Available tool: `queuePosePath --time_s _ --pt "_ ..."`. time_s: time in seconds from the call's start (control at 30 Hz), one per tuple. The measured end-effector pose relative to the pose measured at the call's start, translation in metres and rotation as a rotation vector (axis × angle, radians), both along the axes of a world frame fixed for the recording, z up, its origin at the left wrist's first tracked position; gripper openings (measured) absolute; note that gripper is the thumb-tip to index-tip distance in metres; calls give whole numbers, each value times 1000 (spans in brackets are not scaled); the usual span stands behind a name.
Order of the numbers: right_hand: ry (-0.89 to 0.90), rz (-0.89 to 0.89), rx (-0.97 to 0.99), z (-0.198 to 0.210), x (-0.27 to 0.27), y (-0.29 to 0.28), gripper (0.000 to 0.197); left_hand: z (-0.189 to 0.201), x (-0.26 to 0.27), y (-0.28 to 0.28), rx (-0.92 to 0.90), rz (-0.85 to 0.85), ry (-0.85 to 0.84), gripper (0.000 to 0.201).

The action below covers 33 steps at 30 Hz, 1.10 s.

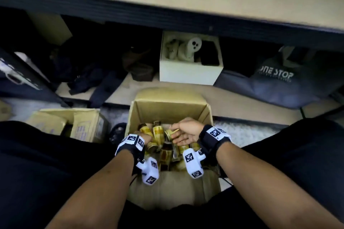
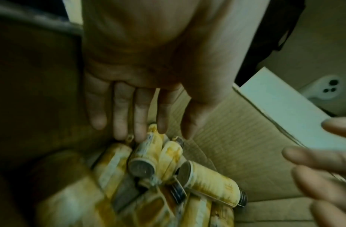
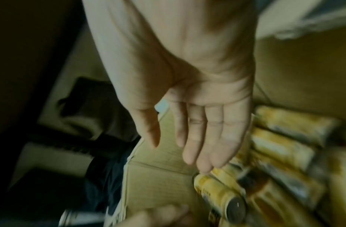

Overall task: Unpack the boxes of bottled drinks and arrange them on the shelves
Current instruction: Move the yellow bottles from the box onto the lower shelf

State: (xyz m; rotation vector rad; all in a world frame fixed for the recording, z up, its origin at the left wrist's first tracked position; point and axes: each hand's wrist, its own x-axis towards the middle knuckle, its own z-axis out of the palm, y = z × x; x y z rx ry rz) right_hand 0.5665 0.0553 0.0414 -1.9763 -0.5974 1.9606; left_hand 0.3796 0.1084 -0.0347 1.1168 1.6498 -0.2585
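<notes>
An open cardboard box (image 1: 167, 109) stands on the floor between my knees. Several small bottles with yellow labels (image 1: 158, 134) lie jumbled inside it. My left hand (image 1: 144, 138) reaches into the box's left side with straight fingers (image 2: 139, 121) just above a lying bottle (image 2: 146, 153), holding nothing. My right hand (image 1: 183, 132) hovers over the bottles on the right, palm turned up and fingers extended (image 3: 199, 138). Its fingertips are just above a yellow bottle (image 3: 222, 193). Neither hand holds a bottle.
A low shelf (image 1: 130, 83) runs behind the box, holding a white box (image 1: 189, 72) of grey parts, dark bags and a grey sack (image 1: 273, 78). A second cardboard box (image 1: 74, 124) lies on the floor at the left. My dark-clothed legs flank the box.
</notes>
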Motion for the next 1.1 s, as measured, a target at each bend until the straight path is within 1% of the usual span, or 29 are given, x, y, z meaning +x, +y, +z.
queuePosePath --time_s 0.03,0.1,0.13,0.17,0.23,0.27,0.33,0.4,0.43,0.47,0.5,0.53,0.57,0.6,0.63,0.67,0.7,0.73,0.77,0.83,0.9,0.97,1.0,1.07,1.1 --pt "50 -111 -42 -9 1 -6 16 -8 1 -2 -28 42 -40 53" --pt "99 -315 -91 -25 7 -16 16 -12 3 -7 -76 141 -94 58" --pt "110 -406 -102 -33 10 -19 16 -10 4 -10 -87 163 -103 56" --pt "116 -488 -108 -39 14 -22 18 -20 3 -11 -88 177 -121 49" --pt "115 -611 -116 -51 21 -29 19 -30 4 -15 -98 198 -110 42" --pt "106 -644 -127 -56 23 -32 18 -23 5 -19 -112 204 -114 42" --pt "71 -672 -155 -63 24 -38 15 -19 9 -21 -142 188 -126 46" --pt "36 -681 -171 -69 23 -41 14 -10 12 -20 -136 219 -159 47" --pt "25 -689 -173 -72 22 -41 11 -20 14 -13 -133 213 -155 50" --pt "21 -716 -178 -75 22 -41 10 -40 14 -5 -113 167 -99 59" --pt "25 -744 -190 -78 21 -39 16 -70 13 5 -120 134 -40 76" --pt "39 -764 -199 -81 20 -36 21 -82 16 12 -143 101 32 91" --pt "61 -769 -206 -83 20 -33 26 -75 19 18 -171 2 99 89" --pt "88 -763 -208 -81 19 -30 31 -46 27 19 -177 -116 154 69" --pt "107 -765 -210 -81 19 -26 33 -15 32 18 -159 -228 213 53" --pt "113 -772 -218 -83 21 -21 34 -3 37 20 -150 -313 251 46" --pt "102 -785 -218 -87 23 -19 35 5 42 22 -139 -370 266 46" --pt "91 -802 -218 -95 26 -15 35 4 47 22 -151 -402 272 50" --pt "84 -819 -218 -105 28 -11 34 -4 48 24 -134 -384 282 57" --pt "74 -851 -244 -122 24 -2 28 -8 47 27 -160 -373 355 71" --pt "-4 -841 -271 -133 17 7 39 -16 43 30 -204 -395 395 71" --pt "-114 -805 -282 -143 14 16 52 -29 36 35 -203 -346 324 72" --pt "-138 -784 -290 -148 14 21 55 -39 33 36 -203 -301 280 74" --pt "-76 -772 -292 -154 11 33 50 -54 22 38 -213 -170 200 70" --pt "-37 -781 -299 -156 10 40 47 -57 18 37 -196 -49 130 63"
